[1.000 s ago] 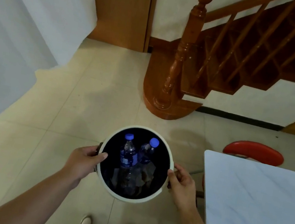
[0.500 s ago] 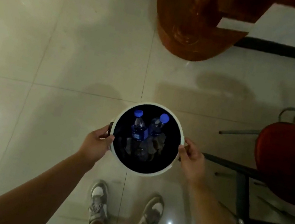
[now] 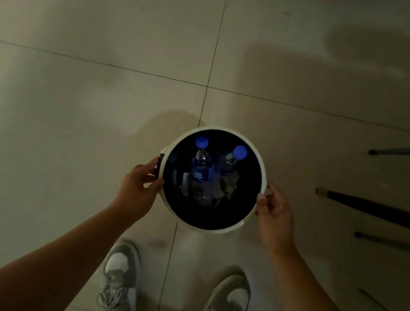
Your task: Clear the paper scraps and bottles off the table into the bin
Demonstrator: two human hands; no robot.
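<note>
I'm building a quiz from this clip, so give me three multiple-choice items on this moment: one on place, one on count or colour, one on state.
1. Where are the clear plastic bottles with blue caps?
A. on the tiled floor
B. inside the round white-rimmed bin
C. in the person's left hand

2. How many blue caps show in the bin?
A. one
B. two
C. four

3. How do the hands stand to the bin?
A. one at each side of the rim
B. both pulled well away
C. both reaching down inside it

Answers:
1 B: both bottles stand in the dark inside of the bin, beside crumpled paper scraps.
2 B: two caps, one at and one at.
3 A: the left hand is at the left rim, the right hand at the right rim.
</note>
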